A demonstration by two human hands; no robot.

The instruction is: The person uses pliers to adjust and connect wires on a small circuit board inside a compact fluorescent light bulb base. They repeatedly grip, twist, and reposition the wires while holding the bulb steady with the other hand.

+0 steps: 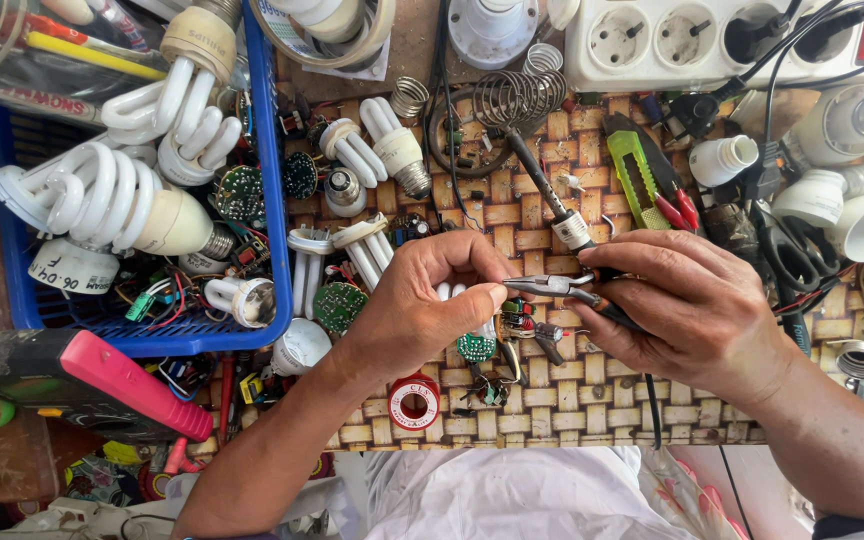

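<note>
Overhead: lamp repair bench with both hands at centre.

Largest, the blue basket (267, 200) at 9 o'clock keeps spare spiral lamps together; the woven mat (512, 215) carries loose parts. Left hand (422, 300) pinches a small green circuit board (475, 345), steadying it at centre. Right hand (697, 305), at 3 o'clock, is clenched round the pliers (552, 286), whose tips meet the board's parts.

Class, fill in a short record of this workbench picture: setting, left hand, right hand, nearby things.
setting: woven mat crowded with lamp parts
left hand: left hand pinches a small part at the tool's tip
right hand: right hand grips needle-nose pliers
below hands: round circuit board
nearby: blue basket of spiral bulbs, solder spool, green utility knife, power strip
</note>
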